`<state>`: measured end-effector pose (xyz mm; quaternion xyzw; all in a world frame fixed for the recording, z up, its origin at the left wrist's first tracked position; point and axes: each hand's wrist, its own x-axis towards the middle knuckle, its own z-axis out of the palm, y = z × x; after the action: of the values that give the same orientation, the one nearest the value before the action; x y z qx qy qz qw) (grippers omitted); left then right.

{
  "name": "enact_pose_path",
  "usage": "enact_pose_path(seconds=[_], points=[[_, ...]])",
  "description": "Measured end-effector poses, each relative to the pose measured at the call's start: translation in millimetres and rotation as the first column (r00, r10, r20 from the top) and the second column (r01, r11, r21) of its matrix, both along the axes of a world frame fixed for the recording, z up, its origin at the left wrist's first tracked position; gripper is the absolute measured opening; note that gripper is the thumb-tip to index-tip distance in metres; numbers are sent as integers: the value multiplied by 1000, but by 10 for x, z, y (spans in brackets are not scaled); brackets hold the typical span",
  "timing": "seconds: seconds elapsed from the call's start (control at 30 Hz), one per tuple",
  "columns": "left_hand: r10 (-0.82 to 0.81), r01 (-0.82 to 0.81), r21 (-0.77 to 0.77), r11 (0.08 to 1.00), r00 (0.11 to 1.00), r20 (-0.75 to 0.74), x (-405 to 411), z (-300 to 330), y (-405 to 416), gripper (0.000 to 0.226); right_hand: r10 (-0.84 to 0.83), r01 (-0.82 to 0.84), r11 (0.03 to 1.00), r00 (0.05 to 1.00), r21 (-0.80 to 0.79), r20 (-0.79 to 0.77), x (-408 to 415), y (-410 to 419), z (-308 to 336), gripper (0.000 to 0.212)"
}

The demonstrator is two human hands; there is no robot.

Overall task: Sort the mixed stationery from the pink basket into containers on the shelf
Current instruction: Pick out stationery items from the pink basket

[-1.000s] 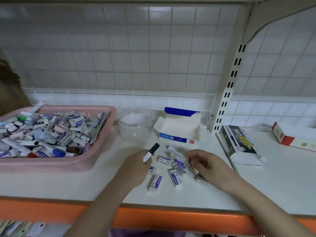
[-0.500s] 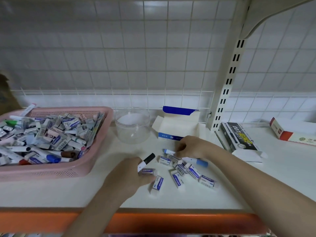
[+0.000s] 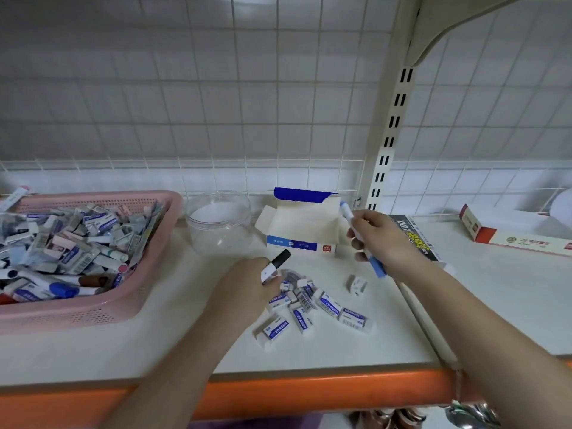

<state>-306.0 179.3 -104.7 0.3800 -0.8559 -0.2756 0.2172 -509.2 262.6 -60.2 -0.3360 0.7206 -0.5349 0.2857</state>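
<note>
Right hand [image 3: 379, 239] grips blue-capped marker [image 3: 360, 239] above shelf, beside open white box [image 3: 301, 227]. Left hand [image 3: 244, 289] grips black-capped marker [image 3: 276, 265], apparently pinched, over loose erasers [image 3: 309, 305]. Pink basket [image 3: 133, 301] still full. Risk: sleeve sweep knocks erasers off the edge.

A stationery shop: slotted shelf upright [image 3: 390, 131], boxed stock [image 3: 513, 235].
</note>
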Motion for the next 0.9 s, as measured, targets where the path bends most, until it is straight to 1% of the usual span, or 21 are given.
enact_pose_path(seconds=[0.03, 0.07, 0.1, 0.13, 0.17, 0.2, 0.23, 0.3, 0.37, 0.4, 0.43, 0.5, 0.57, 0.63, 0.7, 0.73, 0.77, 0.83, 0.87, 0.9], points=[[-90, 90, -23, 996, 996, 21, -59, 24, -35, 34, -4, 8, 998, 998, 70, -66, -76, 54, 9, 24], [-171, 174, -34, 984, 983, 67, -130, 39, -62, 30, 27, 1, 985, 986, 170, -162, -124, 119, 26, 25], [-227, 232, -31, 972, 967, 113, -204, 36, -76, 29, 102, -18, 953, 959, 302, -263, -151, 184, 22, 28], [-251, 253, 3, 967, 955, 156, -263, 31, -72, 34, 211, -43, 892, 920, 449, -330, -140, 249, 11, 33], [-248, 245, 39, 969, 952, 179, -299, 12, -72, 36, 318, -70, 816, 883, 574, -345, -100, 302, -25, 38], [-218, 209, 70, 975, 959, 182, -312, -10, -83, 35, 390, -98, 755, 862, 648, -325, -42, 341, -76, 40], [-180, 168, 87, 982, 970, 162, -301, -20, -94, 30, 410, -113, 740, 858, 663, -311, 10, 355, -137, 36], [-115, 103, 131, 986, 989, 91, -200, -27, -104, 19, 364, -81, 788, 861, 610, -356, 55, 339, -231, 25], [-84, 85, 220, 972, 996, -13, -36, -2, -76, 6, 337, -66, 834, 847, 548, -410, 72, 299, -212, 16], [-48, 62, 258, 964, 997, -59, 63, 9, -50, 7, 340, -84, 859, 831, 505, -440, 82, 249, -175, 15], [15, 12, 271, 962, 995, -96, 176, 3, -25, 8, 349, -119, 884, 813, 453, -467, 116, 176, -115, 15], [183, -147, 245, 958, 974, -132, 444, 9, 44, 10, 385, -226, 908, 785, 354, -485, 290, -27, 27, 11], [309, -277, 241, 930, 945, -110, 713, 14, 99, 14, 475, -356, 875, 761, 329, -441, 580, -300, 112, 9], [339, -313, 243, 918, 938, -72, 920, 20, 124, 16, 581, -454, 809, 716, 374, -387, 890, -574, 99, 9], [350, -325, 246, 913, 935, -64, 1036, 43, 120, 17, 650, -505, 750, 684, 428, -333, 1133, -784, 24, 26], [353, -325, 252, 911, 933, -71, 1066, 59, 111, 20, 652, -497, 746, 681, 444, -333, 1193, -838, -1, 32], [352, -318, 265, 910, 932, -88, 1082, 72, 101, 24, 634, -473, 762, 684, 443, -361, 1208, -851, -4, 33], [333, -291, 273, 917, 936, -118, 1080, 85, 92, 24, 565, -387, 817, 680, 427, -466, 1112, -705, 77, 27], [310, -274, 259, 926, 944, -109, 1064, 82, 91, 21, 555, -348, 824, 654, 448, -513, 1021, -559, 125, 25], [286, -258, 239, 936, 954, -88, 1043, 66, 91, 18, 573, -323, 808, 623, 493, -533, 914, -379, 157, 28]])
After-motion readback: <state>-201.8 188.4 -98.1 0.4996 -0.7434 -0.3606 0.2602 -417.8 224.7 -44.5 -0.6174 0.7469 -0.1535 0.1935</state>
